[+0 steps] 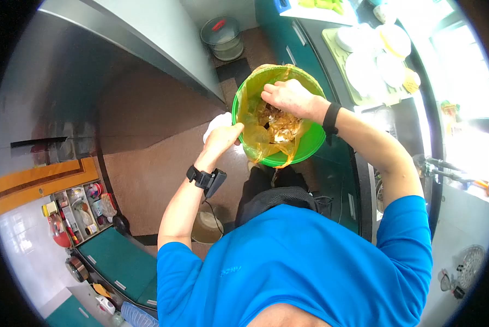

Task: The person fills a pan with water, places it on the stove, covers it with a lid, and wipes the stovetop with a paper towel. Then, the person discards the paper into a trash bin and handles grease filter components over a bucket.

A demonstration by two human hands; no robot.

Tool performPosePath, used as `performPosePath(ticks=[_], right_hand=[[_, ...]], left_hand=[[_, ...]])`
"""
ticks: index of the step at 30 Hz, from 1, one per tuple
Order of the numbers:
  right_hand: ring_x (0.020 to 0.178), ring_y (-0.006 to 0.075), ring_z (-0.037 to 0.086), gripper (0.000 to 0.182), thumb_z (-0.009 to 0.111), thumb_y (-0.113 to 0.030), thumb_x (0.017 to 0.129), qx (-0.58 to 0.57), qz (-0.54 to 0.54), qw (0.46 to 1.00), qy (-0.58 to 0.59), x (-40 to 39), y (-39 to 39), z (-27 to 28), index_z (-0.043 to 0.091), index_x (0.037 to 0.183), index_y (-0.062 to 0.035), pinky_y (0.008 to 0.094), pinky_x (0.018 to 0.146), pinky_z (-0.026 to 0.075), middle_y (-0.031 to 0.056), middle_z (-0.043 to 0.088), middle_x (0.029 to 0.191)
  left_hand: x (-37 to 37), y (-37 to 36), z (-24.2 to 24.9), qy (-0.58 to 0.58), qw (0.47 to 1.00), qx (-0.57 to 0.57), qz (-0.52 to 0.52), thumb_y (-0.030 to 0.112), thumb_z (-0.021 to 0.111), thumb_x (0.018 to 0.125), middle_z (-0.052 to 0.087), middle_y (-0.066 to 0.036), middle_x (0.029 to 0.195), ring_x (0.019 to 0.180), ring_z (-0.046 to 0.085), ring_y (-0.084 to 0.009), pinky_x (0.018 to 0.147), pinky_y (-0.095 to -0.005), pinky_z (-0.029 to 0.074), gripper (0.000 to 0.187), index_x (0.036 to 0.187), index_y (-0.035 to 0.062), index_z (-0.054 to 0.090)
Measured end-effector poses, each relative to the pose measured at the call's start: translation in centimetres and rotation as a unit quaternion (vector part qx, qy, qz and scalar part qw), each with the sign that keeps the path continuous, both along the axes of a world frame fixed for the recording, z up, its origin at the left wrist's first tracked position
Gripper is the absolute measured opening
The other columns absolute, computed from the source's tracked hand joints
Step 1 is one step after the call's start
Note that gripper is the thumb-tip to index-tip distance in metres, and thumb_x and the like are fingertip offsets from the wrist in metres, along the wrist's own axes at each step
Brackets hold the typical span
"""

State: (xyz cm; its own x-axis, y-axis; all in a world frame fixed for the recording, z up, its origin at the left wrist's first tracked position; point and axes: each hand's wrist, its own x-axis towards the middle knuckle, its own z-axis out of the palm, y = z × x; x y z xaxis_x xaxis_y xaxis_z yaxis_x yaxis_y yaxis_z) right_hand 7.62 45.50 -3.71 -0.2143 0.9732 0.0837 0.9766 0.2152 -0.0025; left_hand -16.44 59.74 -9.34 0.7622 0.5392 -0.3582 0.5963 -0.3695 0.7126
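Observation:
A green trash bin (316, 143), lined with a translucent yellow-orange garbage bag (248, 111), is held up in front of my body. My left hand (222, 137) is closed at its left side, thumb over the rim and the other fingers hidden. Something white (216, 124) shows behind that hand. My right hand (291, 98) reaches in over the right rim, its fingers curled together above the bag; I cannot tell what they hold. Crumpled brownish waste (281, 126) lies inside the bag.
On the right counter, a green drying mat (337, 54) carries white dishes (361, 71). A lidded pot (222, 41) stands on the floor beyond the bin. A tall cabinet (146, 82) rises at left, and a pale bucket (206, 226) sits by my legs.

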Motion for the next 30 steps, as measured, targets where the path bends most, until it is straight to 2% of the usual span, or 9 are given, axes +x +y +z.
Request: performPosePath(ticks=[1,3,12,15,22,24,25,28,30], right_hand=[[0.091,0.027,0.07,0.016,0.062,-0.014,0.086,0.0,-0.003,1.0,-0.003,0.0,0.0,0.8,0.061,0.1,-0.0065,0.0399,0.073,0.058,0.009,0.063,0.096],[0.091,0.0286,0.07,0.015,0.061,-0.013,0.087,0.004,-0.04,0.999,0.004,0.0,-0.2,2.1,0.06,0.099,-0.006,0.0408,0.073,0.058,0.0099,0.063,0.096],[0.087,0.0359,0.067,0.011,0.062,-0.011,0.086,0.142,-0.193,0.959,0.151,0.1,-3.0,3.8,0.057,0.094,-0.0066,0.0466,0.074,0.055,0.0123,0.063,0.096],[0.084,0.0378,0.066,0.01,0.062,-0.011,0.084,0.165,-0.27,0.931,0.184,-0.3,-4.2,2.5,0.057,0.091,-0.0064,0.0474,0.073,0.054,0.0126,0.063,0.093],[0.079,0.0357,0.069,0.017,0.07,-0.018,0.077,0.228,-0.506,0.784,0.277,-3.4,-10.8,-0.9,0.064,0.087,-0.0063,0.0447,0.072,0.055,0.0129,0.069,0.082],[0.079,0.03,0.072,0.023,0.073,-0.022,0.075,0.233,-0.55,0.726,0.341,-3.9,-13.0,-2.7,0.07,0.091,-0.005,0.041,0.075,0.056,0.0124,0.072,0.08],[0.079,0.03,0.072,0.023,0.073,-0.022,0.075,0.236,-0.545,0.732,0.335,-3.5,-13.4,-3.5,0.07,0.091,-0.005,0.041,0.075,0.056,0.0124,0.072,0.08],[0.073,0.0161,0.072,0.025,0.073,-0.019,0.078,0.242,-0.566,0.622,0.483,-7.0,-15.7,-4.8,0.072,0.094,0.0001,0.032,0.066,0.059,0.0078,0.072,0.08],[0.073,0.0149,0.072,0.024,0.072,-0.018,0.079,0.282,-0.569,0.584,0.505,-9.6,-17.0,-5.5,0.071,0.095,0.0004,0.0304,0.064,0.059,0.0072,0.072,0.081]], left_hand=[[0.0,0.2,-0.3,-0.003,1.0,0.0,-0.003,0.026,0.061,0.093,0.071,-0.01,0.081,0.063,0.069,-0.0176,0.06,-0.0323,0.055,0.029,0.103,0.0,0.067],[0.1,0.3,0.0,0.053,0.998,-0.027,0.001,0.055,0.05,0.09,0.076,-0.008,0.077,0.088,0.073,-0.022,0.086,-0.0359,0.053,0.055,0.094,0.0082,0.079],[0.5,0.7,0.6,0.045,0.998,-0.032,0.003,0.048,0.051,0.092,0.076,-0.011,0.08,0.087,0.073,-0.0229,0.085,-0.0357,0.053,0.05,0.096,0.0066,0.079],[1.0,1.5,1.1,0.009,0.998,-0.023,-0.055,0.043,0.053,0.091,0.075,-0.011,0.077,0.079,0.073,-0.0218,0.08,-0.0356,0.054,0.045,0.097,0.005,0.077],[2.6,0.3,3.5,-0.073,0.981,0.012,-0.18,0.03,0.061,0.088,0.07,-0.009,0.07,0.059,0.069,-0.0168,0.062,-0.0324,0.054,0.03,0.096,0.0021,0.071],[2.6,-0.3,3.1,-0.116,0.971,0.015,-0.208,0.027,0.062,0.088,0.069,-0.009,0.071,0.057,0.067,-0.0156,0.059,-0.0312,0.053,0.028,0.093,0.0008,0.069],[2.6,-0.5,2.5,-0.125,0.971,0.017,-0.204,0.027,0.062,0.088,0.069,-0.009,0.071,0.057,0.067,-0.0156,0.059,-0.0312,0.053,0.028,0.093,0.0008,0.069],[2.2,0.0,0.9,-0.165,0.948,0.002,-0.271,0.027,0.063,0.089,0.069,-0.008,0.074,0.057,0.067,-0.0143,0.06,-0.0307,0.053,0.028,0.095,0.0004,0.069],[2.3,0.2,0.5,-0.157,0.937,-0.002,-0.312,0.029,0.064,0.091,0.07,-0.007,0.077,0.059,0.066,-0.0138,0.06,-0.0307,0.053,0.03,0.1,0.0013,0.07]])
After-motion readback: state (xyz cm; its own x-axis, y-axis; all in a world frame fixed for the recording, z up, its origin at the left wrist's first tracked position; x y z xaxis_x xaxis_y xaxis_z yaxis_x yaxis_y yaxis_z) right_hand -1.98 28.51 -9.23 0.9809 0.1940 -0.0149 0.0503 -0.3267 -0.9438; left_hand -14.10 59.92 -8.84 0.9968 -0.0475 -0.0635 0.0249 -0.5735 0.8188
